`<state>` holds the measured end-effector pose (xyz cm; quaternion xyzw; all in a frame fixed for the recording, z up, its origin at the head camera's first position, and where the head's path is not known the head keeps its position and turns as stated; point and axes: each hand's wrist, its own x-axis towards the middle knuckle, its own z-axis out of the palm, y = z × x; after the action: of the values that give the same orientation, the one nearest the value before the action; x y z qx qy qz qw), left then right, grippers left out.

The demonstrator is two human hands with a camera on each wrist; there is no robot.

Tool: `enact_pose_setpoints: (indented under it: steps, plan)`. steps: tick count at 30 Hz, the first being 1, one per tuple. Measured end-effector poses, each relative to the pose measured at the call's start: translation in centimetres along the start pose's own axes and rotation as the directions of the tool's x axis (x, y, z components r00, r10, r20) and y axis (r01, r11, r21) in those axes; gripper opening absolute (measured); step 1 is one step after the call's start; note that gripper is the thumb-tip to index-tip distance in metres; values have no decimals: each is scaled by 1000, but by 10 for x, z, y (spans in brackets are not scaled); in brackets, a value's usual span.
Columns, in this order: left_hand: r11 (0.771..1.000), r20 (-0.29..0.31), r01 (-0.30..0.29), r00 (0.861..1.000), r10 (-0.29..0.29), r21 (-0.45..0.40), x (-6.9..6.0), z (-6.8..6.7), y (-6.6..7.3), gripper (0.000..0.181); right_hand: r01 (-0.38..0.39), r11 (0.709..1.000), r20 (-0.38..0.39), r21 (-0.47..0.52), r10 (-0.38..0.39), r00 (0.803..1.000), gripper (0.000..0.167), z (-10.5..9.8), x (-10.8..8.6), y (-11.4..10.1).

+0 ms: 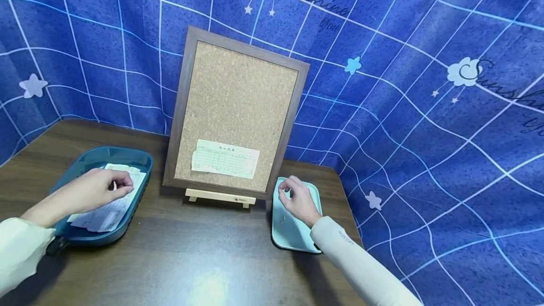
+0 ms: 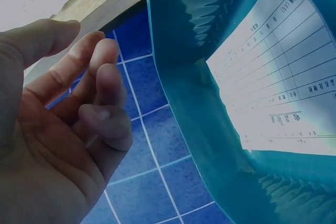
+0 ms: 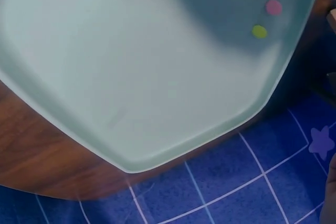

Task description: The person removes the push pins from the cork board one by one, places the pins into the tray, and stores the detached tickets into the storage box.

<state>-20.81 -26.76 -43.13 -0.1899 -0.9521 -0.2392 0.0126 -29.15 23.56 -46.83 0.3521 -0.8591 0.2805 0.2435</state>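
Observation:
My left hand (image 1: 95,190) hovers over a blue-green basket (image 1: 146,159) holding printed paper slips (image 1: 108,214). In the left wrist view its fingers curl loosely around nothing, beside the basket wall (image 2: 178,103). Above a pale mint tray (image 1: 289,237) hangs my right hand (image 1: 299,202), fingers loosely bent; nothing shows in it. Two small round pieces, one pink (image 3: 273,7) and one yellow-green (image 3: 259,31), lie in that tray. A green-lined paper slip (image 1: 225,158) is on the lower part of a framed cork board (image 1: 242,93). Any fastening is too small to see.
The cork board leans on a small wooden stand (image 1: 221,196) between basket and tray. All stand on a dark wooden table (image 1: 182,254). A blue patterned cloth (image 1: 403,122) hangs behind and to the right.

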Motion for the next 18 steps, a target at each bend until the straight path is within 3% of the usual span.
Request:
enact_pose_setpoints:
  steps: [7, 18]
  plan:
    - [1000, -14, -29, 999, 29, -9, 2, 1, 2, 4, -20, 1000, 2, 15, 20, 1000, 6, -5, 7, -8]
    - [995, -104, -96, 990, 98, 22, 10, 6, 10, 12, 25, 1000, -2, -3, -25, 1000, 7, -10, 17, -15]
